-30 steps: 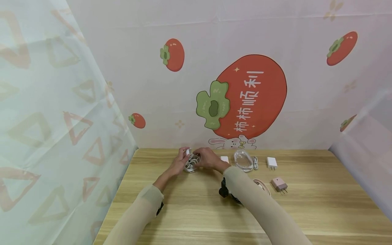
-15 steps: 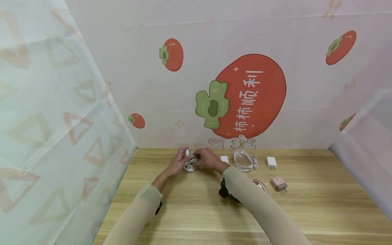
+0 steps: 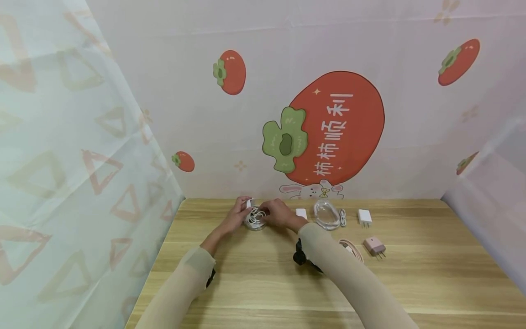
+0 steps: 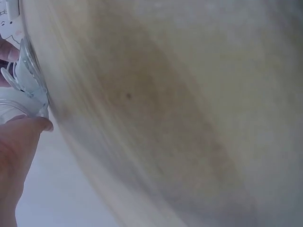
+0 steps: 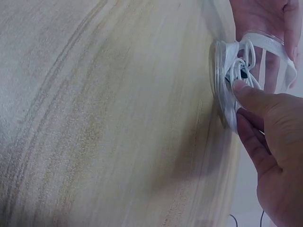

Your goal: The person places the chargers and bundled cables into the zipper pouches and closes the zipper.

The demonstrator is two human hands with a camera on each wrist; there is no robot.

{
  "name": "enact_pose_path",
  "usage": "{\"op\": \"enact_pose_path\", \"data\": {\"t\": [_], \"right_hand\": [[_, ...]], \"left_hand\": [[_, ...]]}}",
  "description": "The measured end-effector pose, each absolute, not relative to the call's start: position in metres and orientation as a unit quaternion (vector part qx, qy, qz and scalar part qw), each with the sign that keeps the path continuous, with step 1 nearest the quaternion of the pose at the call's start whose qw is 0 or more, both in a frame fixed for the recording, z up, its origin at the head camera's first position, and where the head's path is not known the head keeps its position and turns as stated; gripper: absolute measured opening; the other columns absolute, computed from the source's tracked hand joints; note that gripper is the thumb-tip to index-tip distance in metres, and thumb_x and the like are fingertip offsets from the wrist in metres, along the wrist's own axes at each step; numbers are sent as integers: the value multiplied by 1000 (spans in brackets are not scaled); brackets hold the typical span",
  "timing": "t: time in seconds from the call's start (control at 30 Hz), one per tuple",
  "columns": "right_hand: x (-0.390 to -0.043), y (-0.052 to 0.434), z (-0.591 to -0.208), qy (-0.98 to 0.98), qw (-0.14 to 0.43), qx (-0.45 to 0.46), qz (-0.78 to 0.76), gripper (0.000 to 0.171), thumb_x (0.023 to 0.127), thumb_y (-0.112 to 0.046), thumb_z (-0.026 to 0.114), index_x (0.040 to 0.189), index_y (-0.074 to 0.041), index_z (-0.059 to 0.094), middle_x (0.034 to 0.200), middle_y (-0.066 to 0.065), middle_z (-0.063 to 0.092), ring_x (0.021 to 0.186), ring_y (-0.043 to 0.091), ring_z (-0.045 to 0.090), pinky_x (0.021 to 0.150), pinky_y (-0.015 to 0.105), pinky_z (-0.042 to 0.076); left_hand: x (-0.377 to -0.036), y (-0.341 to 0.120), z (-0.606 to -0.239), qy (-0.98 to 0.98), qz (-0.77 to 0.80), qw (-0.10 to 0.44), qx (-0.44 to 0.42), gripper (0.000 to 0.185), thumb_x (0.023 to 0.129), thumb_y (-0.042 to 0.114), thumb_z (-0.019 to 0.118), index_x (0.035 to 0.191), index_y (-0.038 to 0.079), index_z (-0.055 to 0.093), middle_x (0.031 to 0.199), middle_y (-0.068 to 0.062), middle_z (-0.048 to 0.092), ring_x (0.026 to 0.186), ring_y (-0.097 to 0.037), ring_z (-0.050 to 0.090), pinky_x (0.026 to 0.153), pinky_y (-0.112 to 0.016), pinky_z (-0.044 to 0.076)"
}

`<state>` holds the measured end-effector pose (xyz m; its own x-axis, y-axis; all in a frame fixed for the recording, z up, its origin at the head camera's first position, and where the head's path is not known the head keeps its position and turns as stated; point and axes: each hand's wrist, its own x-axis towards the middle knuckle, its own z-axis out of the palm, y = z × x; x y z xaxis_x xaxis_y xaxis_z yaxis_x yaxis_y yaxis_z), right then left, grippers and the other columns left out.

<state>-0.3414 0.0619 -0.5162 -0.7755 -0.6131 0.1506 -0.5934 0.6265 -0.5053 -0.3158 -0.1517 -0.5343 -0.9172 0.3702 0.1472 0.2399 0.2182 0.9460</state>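
At the back of the table, a clear round case (image 3: 255, 226), seemingly soft plastic with a white band, lies between my two hands. A bundled white cable (image 5: 246, 66) sits at its opening. My left hand (image 3: 236, 215) holds the raised white band (image 5: 270, 43) of the case from the left, with the thumb on its edge in the left wrist view. From the right, my right hand (image 3: 276, 212) has thumb and fingers on the white cable, pinching it against the case. Part of the cable is hidden behind the right fingers.
Right of the hands lie a white charger (image 3: 302, 213), a clear coil-like ring (image 3: 326, 214), a small grey cable bundle (image 3: 343, 218) and another white plug (image 3: 364, 217). Nearer are a pink cable (image 3: 352, 250) and a pink plug (image 3: 374, 246). A patterned wall (image 3: 230, 137) stands behind.
My left hand has shifted slightly left, with the white band tipping leftward. The right hand stays almost in place while the white cable loops have shifted a little in the case.
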Motion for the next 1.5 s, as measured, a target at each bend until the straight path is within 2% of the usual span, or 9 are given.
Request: {"op": "enact_pose_path", "data": {"t": [0.33, 0.53, 0.73, 1.07, 1.5], "right_hand": [[-339, 56, -512, 916, 29, -319, -243, 24, 91, -10, 85, 113, -3, 78, 98, 5, 75, 87, 15, 64, 82, 34, 57], [-337, 54, -512, 916, 19, -328, -232, 25, 89, -10, 86, 111, -1, 77, 96, 7, 74, 84, 15, 63, 77, 33, 55], [-338, 55, -509, 908, 34, -341, -242, 28, 89, -9, 87, 112, 0, 76, 95, 7, 72, 83, 16, 60, 77, 33, 53], [-341, 67, -504, 883, 54, -374, -280, 34, 84, 3, 83, 117, 4, 75, 105, 12, 77, 92, 18, 67, 85, 36, 58], [-344, 71, -511, 886, 37, -369, -279, 16, 91, 0, 81, 107, 0, 80, 102, 10, 78, 96, 24, 73, 87, 37, 61]], "left_hand": [[-315, -155, -530, 775, 596, 66, 200, 42, 111, 0, 43, 149, -8, 28, 154, -42, 42, 146, -51, 42, 109, -30, 43], [-313, -156, -528, 774, 597, 77, 198, 43, 111, 0, 43, 150, -7, 28, 157, -40, 40, 149, -50, 40, 108, -27, 42], [-313, -155, -528, 774, 596, 68, 203, 43, 110, -1, 44, 150, -9, 28, 155, -41, 42, 148, -49, 41, 112, -31, 42], [-313, -154, -528, 787, 584, 72, 184, 44, 111, 2, 43, 152, -6, 28, 158, -38, 41, 151, -46, 39, 121, -52, 35], [-313, -153, -527, 794, 574, 64, 191, 43, 111, 2, 44, 151, -6, 30, 157, -37, 41, 150, -48, 39, 123, -60, 31]]}}
